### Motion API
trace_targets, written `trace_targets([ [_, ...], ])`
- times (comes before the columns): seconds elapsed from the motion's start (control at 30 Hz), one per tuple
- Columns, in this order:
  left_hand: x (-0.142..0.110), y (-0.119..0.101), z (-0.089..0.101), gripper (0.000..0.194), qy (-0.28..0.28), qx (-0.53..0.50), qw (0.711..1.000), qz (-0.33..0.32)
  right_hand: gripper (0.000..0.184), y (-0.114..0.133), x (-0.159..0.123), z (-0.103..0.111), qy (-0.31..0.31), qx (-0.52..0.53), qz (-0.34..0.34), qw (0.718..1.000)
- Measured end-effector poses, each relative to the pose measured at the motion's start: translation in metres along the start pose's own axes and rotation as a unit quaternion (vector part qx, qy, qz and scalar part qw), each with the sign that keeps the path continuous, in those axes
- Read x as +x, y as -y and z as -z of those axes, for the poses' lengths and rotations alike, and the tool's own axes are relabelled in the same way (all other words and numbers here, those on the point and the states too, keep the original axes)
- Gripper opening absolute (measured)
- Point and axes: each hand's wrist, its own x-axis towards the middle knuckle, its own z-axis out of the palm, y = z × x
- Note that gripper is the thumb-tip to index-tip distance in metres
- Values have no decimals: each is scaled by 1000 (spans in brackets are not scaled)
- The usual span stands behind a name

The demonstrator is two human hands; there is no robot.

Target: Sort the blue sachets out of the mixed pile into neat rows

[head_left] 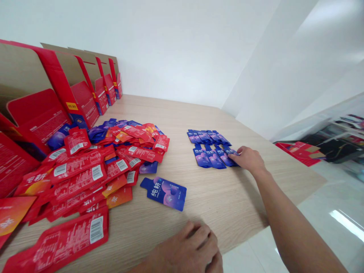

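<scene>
My right hand (250, 159) pinches the edge of a blue pouch (229, 150) at the right end of the front row. Other blue-and-purple pouches lie beside it, with a second row of overlapping pouches (204, 135) just behind. Near the table's front edge rests my left hand (193, 248), its fingers curled loosely and nothing visible in them. A single blue pouch (166, 193) lies flat a little beyond the left hand, apart from it. A large heap of red pouches (82, 178) spreads over the left side, mixed with orange and blue ones.
Several red cardboard boxes (82, 100) stand open in a line along the left and back. The wooden table (167, 110) meets a white wall (170, 49) behind. Beyond its right edge, red cardboard (301, 151) and a cluttered shelf (341, 136) are visible.
</scene>
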Motion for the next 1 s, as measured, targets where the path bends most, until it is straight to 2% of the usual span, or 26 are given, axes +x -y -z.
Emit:
trace_targets([
  [0.17,1,0,2,13,-12,-2,1000,3,51,6,-3,8,27,-3,-12,1000],
  [0.27,2,0,2,12,-5,-1,1000,-5,56,21,-25,23,-19,7,22,1000],
  [0.33,2,0,1,11,-10,-2,1000,-9,49,41,-57,36,-74,60,111,989],
  [0.37,2,0,1,12,-18,-3,1000,-5,43,54,-78,42,-86,109,176,975],
  [0.43,2,0,0,14,-35,1,999,4,36,83,-124,52,-30,198,319,926],
  [0.47,1,-1,0,14,-38,6,999,5,39,98,-147,55,5,225,372,901],
  [0.53,0,-1,-1,12,-37,10,999,-1,50,122,-185,56,68,202,440,872],
  [0.6,-1,-2,-1,12,-34,-4,999,5,55,138,-208,53,98,160,476,859],
  [0.67,-2,-3,-1,12,-29,-21,999,12,49,146,-216,49,105,136,476,862],
  [0.8,-3,-3,-2,13,-22,-29,999,16,32,144,-217,46,112,152,426,885],
  [0.9,-3,-2,-1,13,-18,-11,1000,-3,29,132,-214,51,100,186,400,892],
  [1.0,-1,-1,1,14,-16,2,1000,-16,25,109,-195,58,46,212,356,909],
])
